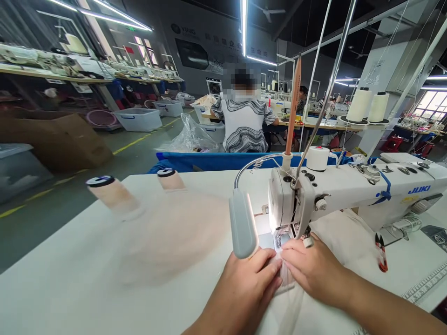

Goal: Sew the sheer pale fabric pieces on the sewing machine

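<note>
A white Juki sewing machine [349,188] stands on the white table [70,279]. Thin pale fabric [286,281] lies under its needle and presser foot [279,239]. My left hand [249,284] rests on the fabric just left of the needle, fingers together and pressing down. My right hand [312,272] lies on the fabric to the right, its fingertips meeting the left hand's in front of the foot. A sheer peach-coloured heap of fabric [167,232] spreads over the table to the left.
A grey gooseneck lamp [242,223] hangs just left of the needle. Two peach thread cones [113,193] lie at the table's far left. Red snips [381,251] sit right of the machine. A person [244,116] sits ahead with their back to me.
</note>
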A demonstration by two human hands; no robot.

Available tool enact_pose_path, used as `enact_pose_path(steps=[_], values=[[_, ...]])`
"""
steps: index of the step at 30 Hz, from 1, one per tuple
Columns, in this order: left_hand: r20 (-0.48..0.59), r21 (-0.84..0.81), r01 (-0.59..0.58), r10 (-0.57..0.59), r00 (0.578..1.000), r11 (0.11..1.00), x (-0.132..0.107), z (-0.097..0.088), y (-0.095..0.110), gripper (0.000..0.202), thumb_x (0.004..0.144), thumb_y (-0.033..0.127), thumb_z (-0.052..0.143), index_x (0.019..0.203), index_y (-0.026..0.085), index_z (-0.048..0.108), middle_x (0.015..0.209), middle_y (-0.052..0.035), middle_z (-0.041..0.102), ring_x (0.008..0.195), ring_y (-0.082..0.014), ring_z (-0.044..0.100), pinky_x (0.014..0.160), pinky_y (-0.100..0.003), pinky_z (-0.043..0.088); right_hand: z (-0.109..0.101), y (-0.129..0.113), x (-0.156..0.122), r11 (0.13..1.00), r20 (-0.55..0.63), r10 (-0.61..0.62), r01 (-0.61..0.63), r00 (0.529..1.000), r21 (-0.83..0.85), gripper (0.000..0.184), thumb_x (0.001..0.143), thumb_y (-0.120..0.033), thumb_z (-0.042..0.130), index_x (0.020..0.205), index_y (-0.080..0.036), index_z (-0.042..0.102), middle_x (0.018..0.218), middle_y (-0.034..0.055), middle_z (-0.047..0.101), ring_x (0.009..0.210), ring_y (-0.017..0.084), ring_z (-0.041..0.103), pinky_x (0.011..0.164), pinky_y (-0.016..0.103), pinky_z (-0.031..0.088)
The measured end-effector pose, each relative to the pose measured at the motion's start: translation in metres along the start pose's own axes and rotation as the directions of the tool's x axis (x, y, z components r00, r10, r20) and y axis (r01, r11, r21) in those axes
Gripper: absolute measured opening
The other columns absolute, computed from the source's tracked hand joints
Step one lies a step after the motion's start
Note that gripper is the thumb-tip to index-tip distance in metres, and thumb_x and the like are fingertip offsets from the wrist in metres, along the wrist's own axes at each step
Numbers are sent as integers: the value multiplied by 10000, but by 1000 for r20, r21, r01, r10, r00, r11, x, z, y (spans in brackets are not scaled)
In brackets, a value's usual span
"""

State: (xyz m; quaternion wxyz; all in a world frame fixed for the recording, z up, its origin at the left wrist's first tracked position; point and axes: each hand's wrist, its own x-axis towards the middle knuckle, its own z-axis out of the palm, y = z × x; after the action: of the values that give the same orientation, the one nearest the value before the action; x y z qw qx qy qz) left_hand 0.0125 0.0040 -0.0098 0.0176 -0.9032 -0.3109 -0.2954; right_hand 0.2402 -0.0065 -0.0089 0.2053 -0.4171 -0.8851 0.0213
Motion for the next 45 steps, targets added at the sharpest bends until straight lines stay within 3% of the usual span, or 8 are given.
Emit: enact_pose_path(steps=[10,18,24,27,30,33,39,45], values=[[-71,5,35,-35,997,999,-9,27,-10,295,1063,193,457,1085,224,750,1070,-65,792,910,-287,696,810,-457,491,-10,-2,8,999,-37,21,-22,999,-33,172,970,-60,578,945,-213,653,1109,40,778,933,248,605,840,368,474],[-48,41,-13,15,999,999,-2,15,-7,280,1029,169,505,1089,212,775,1042,-65,802,869,-261,724,777,-431,546,-4,2,8,1000,-33,31,-31,999,-3,175,998,-79,540,985,-209,656,1127,57,765,950,247,616,845,376,489],[-69,21,41,-39,997,999,-7,28,-12,299,1042,205,470,1103,233,762,1032,-78,759,889,-284,673,801,-458,515,-6,2,6,999,-43,38,-39,998,-24,188,977,-56,567,1000,-218,660,1119,59,767,971,255,618,848,375,493],[-24,-45,70,-71,997,997,-7,26,-14,294,1051,206,466,1109,247,751,1049,-82,724,889,-281,642,772,-432,503,-9,0,0,1000,-30,6,-7,1000,-23,55,1028,-201,643,974,-210,650,1061,72,761,973,276,622,878,410,493],[8,-132,90,-90,996,987,-3,19,-15,300,1045,193,454,1072,245,748,1047,-89,691,868,-266,619,734,-394,503,-13,-4,-7,996,52,-86,85,995,31,302,995,-491,768,1004,-216,642,1033,58,747,980,286,631,959,461,490],[34,-202,105,-100,994,974,0,14,-18,336,981,128,442,1061,245,747,1042,-93,666,884,-262,611,754,-383,519,-16,-4,-10,992,75,-124,121,989,45,165,1077,-368,648,1005,-221,630,1095,71,743,1000,269,641,953,445,490],[38,-241,117,-111,993,963,6,15,-21,288,800,130,520,992,248,700,975,-68,627,876,-268,595,754,-375,525,-22,3,-1,941,-81,93,-61,992,334,301,1144,-280,404,945,-232,624,932,59,720,872,235,633,830,365,516],[-12,-280,132,-141,990,951,14,22,-21,135,943,209,580,816,228,622,886,-44,602,786,-219,565,692,-323,515,-28,-4,9,820,9,248,-215,969,531,393,1136,-354,389,859,-218,632,932,53,723,893,224,674,842,340,519]])
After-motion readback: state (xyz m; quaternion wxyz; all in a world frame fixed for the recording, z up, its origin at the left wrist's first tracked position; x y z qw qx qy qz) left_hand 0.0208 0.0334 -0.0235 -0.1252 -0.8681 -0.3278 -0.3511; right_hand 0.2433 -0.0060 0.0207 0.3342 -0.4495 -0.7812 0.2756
